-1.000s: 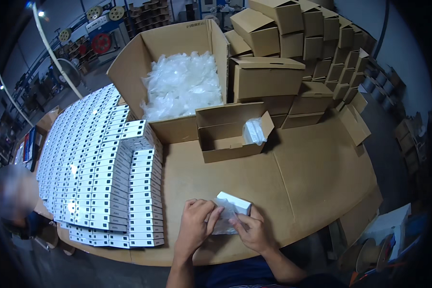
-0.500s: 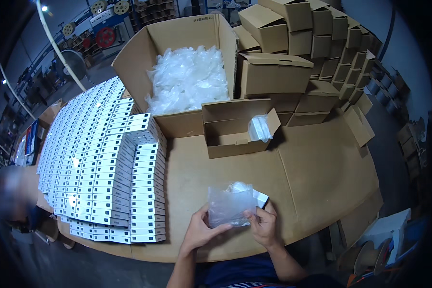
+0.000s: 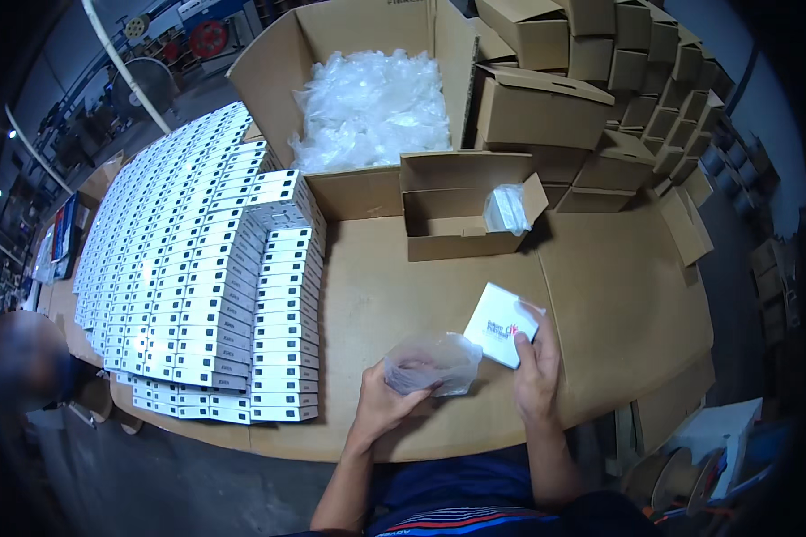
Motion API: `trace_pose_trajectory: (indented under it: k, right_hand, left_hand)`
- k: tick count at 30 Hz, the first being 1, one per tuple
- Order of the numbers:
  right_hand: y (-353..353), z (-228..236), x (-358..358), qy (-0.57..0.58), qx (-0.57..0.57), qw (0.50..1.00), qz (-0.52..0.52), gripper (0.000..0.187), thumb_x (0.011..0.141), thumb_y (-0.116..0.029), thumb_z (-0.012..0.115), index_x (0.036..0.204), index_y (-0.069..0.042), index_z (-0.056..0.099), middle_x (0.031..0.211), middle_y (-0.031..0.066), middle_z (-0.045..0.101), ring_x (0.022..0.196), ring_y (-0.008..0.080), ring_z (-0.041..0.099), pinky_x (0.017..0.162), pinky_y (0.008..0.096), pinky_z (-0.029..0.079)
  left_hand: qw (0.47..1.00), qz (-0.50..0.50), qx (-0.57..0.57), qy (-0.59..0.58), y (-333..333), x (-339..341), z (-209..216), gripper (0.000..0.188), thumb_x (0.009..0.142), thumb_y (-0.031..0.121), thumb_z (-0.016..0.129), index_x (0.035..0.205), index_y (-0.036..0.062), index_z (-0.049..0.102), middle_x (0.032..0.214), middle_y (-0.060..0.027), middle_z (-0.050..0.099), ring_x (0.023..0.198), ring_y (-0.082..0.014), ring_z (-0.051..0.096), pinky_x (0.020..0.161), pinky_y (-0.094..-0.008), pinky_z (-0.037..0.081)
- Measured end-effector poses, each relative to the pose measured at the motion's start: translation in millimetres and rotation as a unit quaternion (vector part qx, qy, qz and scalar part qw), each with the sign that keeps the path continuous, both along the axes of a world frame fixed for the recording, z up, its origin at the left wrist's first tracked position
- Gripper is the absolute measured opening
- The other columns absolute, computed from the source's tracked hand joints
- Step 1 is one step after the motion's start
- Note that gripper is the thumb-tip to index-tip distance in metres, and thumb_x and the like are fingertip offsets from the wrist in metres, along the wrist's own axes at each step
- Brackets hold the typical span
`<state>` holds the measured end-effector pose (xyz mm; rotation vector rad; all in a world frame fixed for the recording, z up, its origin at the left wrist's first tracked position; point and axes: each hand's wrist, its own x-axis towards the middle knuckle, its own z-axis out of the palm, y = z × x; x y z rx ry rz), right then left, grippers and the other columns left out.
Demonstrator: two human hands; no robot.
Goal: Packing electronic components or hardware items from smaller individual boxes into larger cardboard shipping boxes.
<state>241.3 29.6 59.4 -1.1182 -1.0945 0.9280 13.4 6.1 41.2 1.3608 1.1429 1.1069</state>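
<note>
My left hand (image 3: pixel 387 401) grips a clear plastic bag (image 3: pixel 433 362) whose mouth gapes open, its fingers partly showing through the film. Just to the right, my right hand (image 3: pixel 537 367) holds a flat white box (image 3: pixel 501 324) with small print, thumb on its face and fingers behind. The box's left corner comes close to the bag's edge; whether they touch I cannot tell. Beyond both hands stands an open brown carton (image 3: pixel 461 246), with a bagged white box (image 3: pixel 508 210) upright at its right end.
Long stacked rows of white boxes (image 3: pixel 282 322) cover the table's left side. A large carton (image 3: pixel 354 192) full of clear plastic bags (image 3: pixel 376 112) stands at the back. Brown cartons (image 3: pixel 546 107) pile up at the back right. A blurred person (image 3: pixel 27 362) is at far left.
My right hand has moved right and up, bringing the white box into plain sight beside the bag. The bag in my left hand has opened at its mouth. The view has shifted slightly.
</note>
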Motion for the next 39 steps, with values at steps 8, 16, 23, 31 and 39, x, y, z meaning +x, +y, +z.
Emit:
trace_pose_trajectory:
  k: [8, 16, 23, 31, 39]
  right_hand:
    - [23, 50, -23, 0.134, 0.105, 0.985, 0.023, 0.039, 0.095, 0.007, 0.067, 0.121, -0.004, 0.040, 0.109, 0.0085, 0.054, 0.104, 0.0129, 0.061, 0.092, 0.0281, 0.051]
    - [17, 46, -31, 0.046, 0.094, 0.987, 0.123, 0.033, 0.099, -0.004, 0.068, 0.123, -0.001, 0.045, 0.106, 0.0058, 0.053, 0.094, 0.0097, 0.055, 0.083, 0.0248, 0.048]
    - [19, 40, -31, 0.011, 0.097, 0.986, 0.138, 0.028, 0.100, -0.009, 0.067, 0.121, -0.002, 0.049, 0.103, 0.0044, 0.055, 0.094, 0.0104, 0.053, 0.085, 0.0261, 0.045]
    - [29, 25, -34, -0.007, -0.018, 0.986, 0.167, 0.021, 0.099, -0.009, 0.067, 0.114, -0.001, 0.054, 0.101, 0.0051, 0.058, 0.092, 0.0092, 0.056, 0.080, 0.0253, 0.048]
    - [28, 8, -42, 0.073, -0.074, 0.977, 0.185, 0.031, 0.100, -0.008, 0.065, 0.126, 0.001, 0.050, 0.105, 0.0076, 0.064, 0.097, 0.0089, 0.060, 0.084, 0.0242, 0.051]
  left_hand:
    - [1.000, -0.009, -0.005, 0.020, -3, 4, 4, 0.034, 0.077, 0.005, 0.085, 0.108, -0.0005, 0.071, 0.098, -0.0108, 0.077, 0.093, -0.0167, 0.073, 0.085, -0.0317, 0.057]
    - [0.999, -0.006, -0.037, 0.017, -6, 0, -3, 0.040, 0.079, 0.007, 0.085, 0.114, -0.0044, 0.070, 0.103, -0.0144, 0.077, 0.096, -0.0191, 0.073, 0.087, -0.0343, 0.058]
    - [0.999, -0.017, -0.042, -0.009, -8, 5, 3, 0.046, 0.080, 0.009, 0.087, 0.119, -0.0051, 0.069, 0.107, -0.0139, 0.076, 0.099, -0.0184, 0.071, 0.091, -0.0345, 0.057]
    - [0.995, -0.018, -0.066, -0.070, -9, 6, 2, 0.046, 0.085, 0.010, 0.084, 0.125, -0.0038, 0.066, 0.111, -0.0119, 0.074, 0.103, -0.0171, 0.069, 0.093, -0.0336, 0.055]
    - [0.982, 0.071, -0.115, -0.134, -12, 3, -24, 0.038, 0.110, 0.030, 0.052, 0.125, -0.0030, 0.064, 0.108, -0.0029, 0.069, 0.095, -0.0095, 0.060, 0.084, -0.0270, 0.050]
